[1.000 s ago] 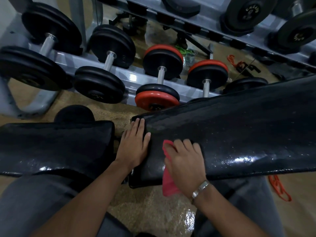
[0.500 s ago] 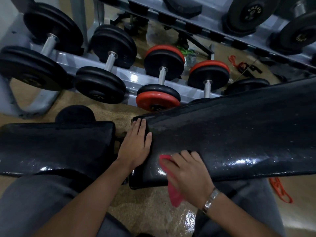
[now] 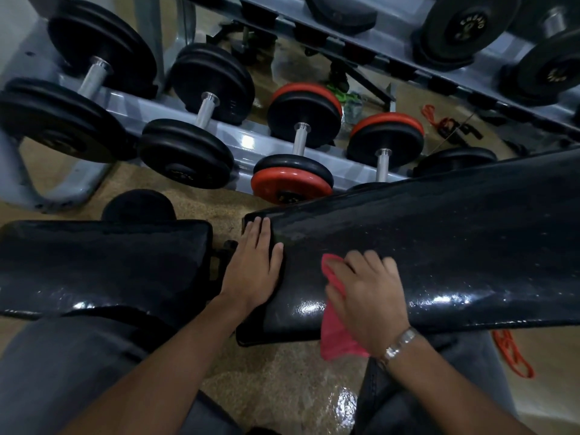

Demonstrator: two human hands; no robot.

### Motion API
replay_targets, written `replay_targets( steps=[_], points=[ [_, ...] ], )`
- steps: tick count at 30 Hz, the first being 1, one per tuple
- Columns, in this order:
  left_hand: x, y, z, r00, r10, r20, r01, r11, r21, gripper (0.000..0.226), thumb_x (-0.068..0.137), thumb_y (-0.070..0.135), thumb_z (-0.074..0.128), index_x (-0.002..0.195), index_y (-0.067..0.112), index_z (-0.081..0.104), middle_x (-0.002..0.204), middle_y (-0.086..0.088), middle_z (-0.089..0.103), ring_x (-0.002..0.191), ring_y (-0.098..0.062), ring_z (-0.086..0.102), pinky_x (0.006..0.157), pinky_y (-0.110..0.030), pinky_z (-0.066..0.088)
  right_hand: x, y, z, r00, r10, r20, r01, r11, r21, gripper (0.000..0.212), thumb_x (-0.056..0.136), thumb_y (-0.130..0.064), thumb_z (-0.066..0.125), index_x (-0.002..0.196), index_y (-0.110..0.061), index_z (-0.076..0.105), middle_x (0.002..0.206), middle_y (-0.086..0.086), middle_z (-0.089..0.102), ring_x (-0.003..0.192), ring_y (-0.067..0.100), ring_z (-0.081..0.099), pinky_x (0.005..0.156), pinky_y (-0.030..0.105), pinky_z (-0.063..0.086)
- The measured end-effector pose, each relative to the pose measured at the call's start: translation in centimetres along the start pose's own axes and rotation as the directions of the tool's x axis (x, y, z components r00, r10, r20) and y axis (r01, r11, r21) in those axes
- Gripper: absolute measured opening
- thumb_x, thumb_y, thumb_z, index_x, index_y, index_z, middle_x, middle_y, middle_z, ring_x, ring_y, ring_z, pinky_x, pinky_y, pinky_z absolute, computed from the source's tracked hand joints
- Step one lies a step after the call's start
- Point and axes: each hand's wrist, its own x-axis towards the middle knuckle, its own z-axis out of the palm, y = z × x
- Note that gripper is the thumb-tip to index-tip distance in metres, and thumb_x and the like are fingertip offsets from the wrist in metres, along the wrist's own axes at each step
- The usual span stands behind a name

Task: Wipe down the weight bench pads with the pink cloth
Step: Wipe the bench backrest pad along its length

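Pressing pink cloth flat, right hand has slid back up the pad.

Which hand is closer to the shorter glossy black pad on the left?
Left. The left hand lies flat on the long black pad, across the gap from the shorter glossy black pad; the right hand, pressing the pink cloth, sits farther right.

Pressing pink cloth onto glossy black padded bench surface with right hand, resting flat left hand on its near end; beyond, black-and-red dumbbells on grey rack.
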Motion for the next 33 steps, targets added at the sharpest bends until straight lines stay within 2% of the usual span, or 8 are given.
replay_targets(
  steps=[3,5,10,16,21,26,31,33],
  points=[
    [-0.2,0.0,0.1,1.000,-0.002,-0.007,0.002,1.000,0.013,0.079,0.098,0.059,0.010,0.161,0.011,0.012,0.170,-0.007,0.010,0.157,-0.016,0.001,0.127,-0.032,0.006,-1.2,-2.2,0.1,0.984,-0.112,0.140,0.109,0.994,0.029,0.064,0.064,-0.047,0.069,0.121,-0.017,0.061,0.091,0.000,0.053,0.080,0.024,0.047,0.074,0.038,0.033],
    [-0.3,0.1,0.0,1.000,-0.015,-0.004,0.015,1.000,-0.002,0.072,0.103,0.055,0.017,0.161,0.013,0.012,0.170,-0.005,0.009,0.157,-0.014,-0.001,0.127,-0.031,0.005,-1.8,-1.7,-0.1,0.966,-0.227,0.125,0.223,0.974,0.046,0.054,0.071,-0.046,0.063,0.119,-0.021,0.063,0.090,-0.002,0.054,0.080,0.023,0.047,0.074,0.038,0.034],
    [-0.1,0.1,0.0,1.000,0.008,-0.004,-0.008,1.000,0.009,0.069,0.105,0.051,0.019,0.161,0.012,0.011,0.170,-0.007,0.008,0.157,-0.017,-0.001,0.128,-0.034,0.006,2.1,0.2,0.7,0.997,0.072,0.014,-0.071,0.995,-0.076,0.034,0.082,-0.035,0.050,0.105,-0.021,0.069,0.083,0.002,0.060,0.076,0.026,0.052,0.070,0.040,0.032],
    [-0.1,-0.1,0.1,1.000,0.003,-0.002,-0.003,1.000,0.022,0.068,0.106,0.050,0.018,0.161,0.012,0.011,0.170,-0.006,0.008,0.157,-0.016,-0.001,0.127,-0.030,0.003,1.0,-2.6,1.4,0.990,-0.138,0.041,0.140,0.988,-0.058,0.033,0.081,-0.035,0.058,0.108,-0.019,0.069,0.084,0.002,0.061,0.077,0.025,0.055,0.073,0.040,0.035],
    [-0.1,-0.1,0.1,0.999,0.018,-0.028,-0.018,1.000,0.021,0.076,0.099,0.055,0.009,0.161,0.010,0.015,0.169,-0.008,0.013,0.157,-0.019,0.004,0.128,-0.035,0.009,4.6,-1.7,1.7,0.995,0.090,0.033,-0.086,0.991,-0.107,0.027,0.076,-0.032,0.065,0.097,-0.017,0.071,0.079,0.006,0.063,0.075,0.029,0.057,0.069,0.041,0.037],
    [-0.1,-0.1,0.0,1.000,0.021,-0.009,-0.020,0.999,0.025,0.077,0.098,0.055,0.008,0.161,0.010,0.015,0.169,-0.008,0.013,0.157,-0.019,0.003,0.127,-0.034,0.010,3.2,-3.3,2.4,0.991,-0.129,0.030,0.130,0.990,-0.048,0.023,0.075,-0.033,0.066,0.093,-0.020,0.070,0.079,0.002,0.060,0.073,0.025,0.055,0.069,0.041,0.039],
    [0.1,0.2,-0.8,0.999,0.036,-0.011,-0.036,0.998,0.056,0.068,0.103,0.047,0.012,0.160,0.010,0.018,0.168,-0.009,0.017,0.157,-0.021,0.008,0.126,-0.029,0.005,6.9,-1.8,2.7,0.995,0.098,0.014,-0.095,0.989,-0.117,0.022,0.077,-0.031,0.059,0.090,-0.017,0.070,0.080,0.007,0.062,0.077,0.031,0.057,0.070,0.041,0.037],
    [0.0,0.1,-0.9,0.998,0.048,-0.027,-0.046,0.996,0.083,0.071,0.101,0.048,0.008,0.159,0.008,0.022,0.166,-0.011,0.023,0.156,-0.024,0.014,0.124,-0.027,0.006,6.7,-3.4,3.3,0.998,0.055,0.024,-0.053,0.994,-0.099,0.024,0.073,-0.029,0.069,0.092,-0.015,0.070,0.082,0.009,0.062,0.077,0.031,0.057,0.070,0.041,0.038]
  ],
)
